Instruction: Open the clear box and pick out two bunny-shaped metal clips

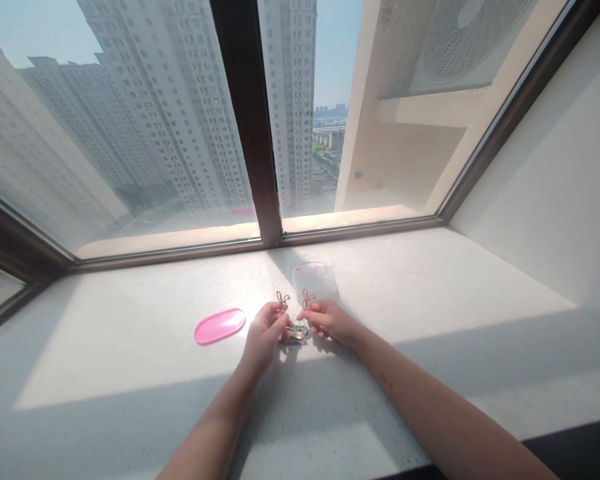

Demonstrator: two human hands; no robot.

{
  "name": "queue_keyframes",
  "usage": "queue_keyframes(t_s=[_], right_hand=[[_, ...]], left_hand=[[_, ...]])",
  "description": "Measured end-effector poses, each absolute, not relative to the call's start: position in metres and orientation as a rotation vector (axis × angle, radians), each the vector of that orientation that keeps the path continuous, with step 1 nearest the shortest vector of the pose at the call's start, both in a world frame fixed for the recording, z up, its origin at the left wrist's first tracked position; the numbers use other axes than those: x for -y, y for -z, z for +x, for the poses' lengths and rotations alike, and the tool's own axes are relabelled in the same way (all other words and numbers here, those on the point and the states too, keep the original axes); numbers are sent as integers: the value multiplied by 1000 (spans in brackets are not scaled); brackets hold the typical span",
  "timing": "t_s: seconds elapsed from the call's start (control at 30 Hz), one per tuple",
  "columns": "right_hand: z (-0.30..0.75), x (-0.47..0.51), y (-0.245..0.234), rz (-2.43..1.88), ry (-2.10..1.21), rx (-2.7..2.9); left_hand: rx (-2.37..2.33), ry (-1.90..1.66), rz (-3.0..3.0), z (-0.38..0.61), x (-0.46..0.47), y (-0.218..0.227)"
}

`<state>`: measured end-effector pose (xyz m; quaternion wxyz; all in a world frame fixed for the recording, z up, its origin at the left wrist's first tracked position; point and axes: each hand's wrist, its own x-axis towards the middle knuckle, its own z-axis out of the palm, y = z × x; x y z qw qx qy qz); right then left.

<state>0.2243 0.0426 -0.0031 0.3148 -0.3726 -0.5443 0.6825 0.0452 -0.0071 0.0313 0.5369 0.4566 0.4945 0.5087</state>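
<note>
My left hand (267,333) pinches a copper-coloured wire clip (282,300) whose loops stick up above the fingertips like rabbit ears. A similar wire clip (307,299) stands up from the closed fingers of my right hand (333,320). The two hands are close together, a small gap apart. Between and just below them lie several shiny metal clips (296,335) in a small pile, partly hidden by the fingers. Right behind my right hand is a clear plastic box (317,280) with pink marks at its far edge.
A pink oval lid (220,326) lies on the white sill (145,347), left of my left hand. The brown window frame (273,233) bounds the sill at the back, and a white wall (540,173) rises on the right. Bands of sunlight and shadow cross the surface.
</note>
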Motion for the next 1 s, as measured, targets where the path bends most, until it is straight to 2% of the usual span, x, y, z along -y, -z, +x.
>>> queue_keyframes(t_s=[0.33, 0.6, 1.0], right_hand=[[218, -41, 0, -981, -1718, 1550], [204, -36, 11, -1037, -1500, 1512], [204, -41, 20, -953, -1480, 1524]], left_hand=[[-1186, -1346, 951, 45, 5, -38], [-1204, -1367, 1010, 48, -3, -44], [-1174, -1222, 1165, 38, -14, -28]])
